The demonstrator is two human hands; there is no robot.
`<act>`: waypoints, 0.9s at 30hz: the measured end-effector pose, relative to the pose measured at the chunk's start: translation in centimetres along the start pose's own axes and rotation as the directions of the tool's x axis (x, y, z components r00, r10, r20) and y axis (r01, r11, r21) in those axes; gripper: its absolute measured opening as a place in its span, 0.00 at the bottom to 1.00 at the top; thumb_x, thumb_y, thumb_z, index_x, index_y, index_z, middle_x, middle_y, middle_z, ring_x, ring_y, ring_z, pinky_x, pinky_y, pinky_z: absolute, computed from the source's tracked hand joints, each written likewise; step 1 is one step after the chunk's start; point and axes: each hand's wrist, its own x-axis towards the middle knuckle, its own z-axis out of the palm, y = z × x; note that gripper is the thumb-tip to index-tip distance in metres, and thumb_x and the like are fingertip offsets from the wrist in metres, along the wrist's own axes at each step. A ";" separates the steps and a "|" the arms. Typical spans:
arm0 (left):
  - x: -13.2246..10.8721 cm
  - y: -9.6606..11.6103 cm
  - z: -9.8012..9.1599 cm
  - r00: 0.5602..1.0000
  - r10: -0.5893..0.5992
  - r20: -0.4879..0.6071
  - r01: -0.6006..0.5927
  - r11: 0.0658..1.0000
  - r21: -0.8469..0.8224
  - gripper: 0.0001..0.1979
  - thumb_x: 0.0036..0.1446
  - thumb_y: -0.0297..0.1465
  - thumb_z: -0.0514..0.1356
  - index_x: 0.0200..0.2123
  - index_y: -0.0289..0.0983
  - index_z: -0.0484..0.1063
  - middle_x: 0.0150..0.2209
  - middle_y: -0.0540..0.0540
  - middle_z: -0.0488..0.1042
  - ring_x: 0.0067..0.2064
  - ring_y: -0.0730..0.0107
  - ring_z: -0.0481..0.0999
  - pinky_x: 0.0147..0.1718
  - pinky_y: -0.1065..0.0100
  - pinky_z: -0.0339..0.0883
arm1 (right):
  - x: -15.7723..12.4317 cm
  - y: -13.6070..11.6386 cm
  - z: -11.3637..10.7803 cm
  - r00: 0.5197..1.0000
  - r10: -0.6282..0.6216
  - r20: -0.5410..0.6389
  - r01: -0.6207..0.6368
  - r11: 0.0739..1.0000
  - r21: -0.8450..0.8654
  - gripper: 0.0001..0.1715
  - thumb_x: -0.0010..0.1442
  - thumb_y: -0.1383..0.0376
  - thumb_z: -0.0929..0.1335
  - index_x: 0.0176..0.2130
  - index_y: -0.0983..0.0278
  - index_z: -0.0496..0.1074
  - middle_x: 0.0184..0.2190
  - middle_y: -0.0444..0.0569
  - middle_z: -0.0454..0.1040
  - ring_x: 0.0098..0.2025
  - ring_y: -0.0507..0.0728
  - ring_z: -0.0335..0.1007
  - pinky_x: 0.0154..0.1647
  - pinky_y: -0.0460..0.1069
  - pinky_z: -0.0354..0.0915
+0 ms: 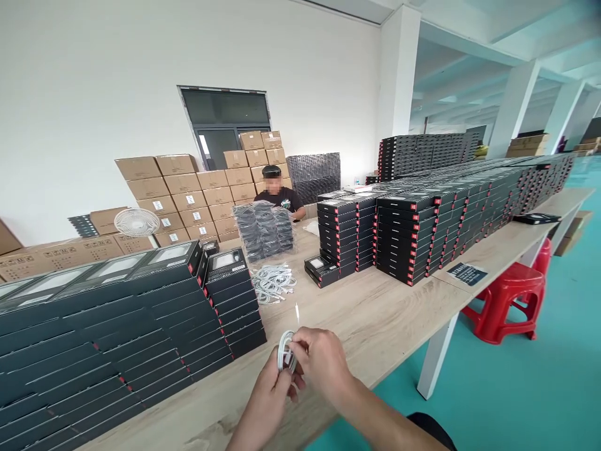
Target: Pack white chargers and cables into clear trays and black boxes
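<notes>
A coiled white cable [282, 352] is held between my two hands above the near part of the table. My left hand [271, 391] grips the lower side of the coil, fingers closed around it. From the right, my right hand [322, 357] pinches the coil's upper edge with thumb and forefinger. One white plug end [297, 313] sticks up beyond the coil. Farther back on the table lies a loose pile of white cables [273, 283]. Just behind that pile stand stacked dark packs in clear plastic [263, 232].
Stacks of black boxes stand on the left [141, 313] and right [399, 241] of the wooden table [357, 313]. A co-worker [282, 194] sits across it, before brown cartons [173, 194]. A white fan [137, 222] is at left, a red stool [509, 300] at right.
</notes>
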 end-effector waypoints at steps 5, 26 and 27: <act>0.4 0.2 0.1 0.991 -0.063 -0.120 0.042 0.984 -0.171 0.10 0.54 0.39 0.57 0.29 0.38 0.68 0.25 0.51 0.70 0.24 0.73 0.66 0.23 0.71 0.57 | 0.2 0.5 0.0 0.984 -0.025 -0.174 0.038 0.997 0.073 0.21 0.52 0.64 0.72 0.47 0.60 0.72 0.45 0.50 0.73 0.32 0.54 0.70 0.36 0.49 0.66; 1.0 1.3 -0.4 0.964 0.169 -0.207 -0.058 0.888 0.455 0.08 0.59 0.38 0.53 0.30 0.43 0.62 0.22 0.53 0.67 0.22 0.69 0.67 0.22 0.70 0.60 | 0.0 1.9 -1.1 0.984 0.140 0.106 -0.169 0.921 0.351 0.21 0.65 0.56 0.62 0.25 0.64 0.70 0.20 0.44 0.72 0.19 0.50 0.66 0.21 0.45 0.59; 0.9 1.3 -0.2 0.973 0.135 -0.189 -0.045 0.907 0.418 0.08 0.60 0.39 0.52 0.31 0.43 0.61 0.21 0.54 0.67 0.21 0.70 0.66 0.21 0.70 0.60 | 0.3 1.8 -1.6 0.978 0.150 0.145 -0.183 0.952 0.246 0.19 0.64 0.61 0.62 0.23 0.63 0.68 0.18 0.43 0.70 0.18 0.50 0.64 0.21 0.45 0.58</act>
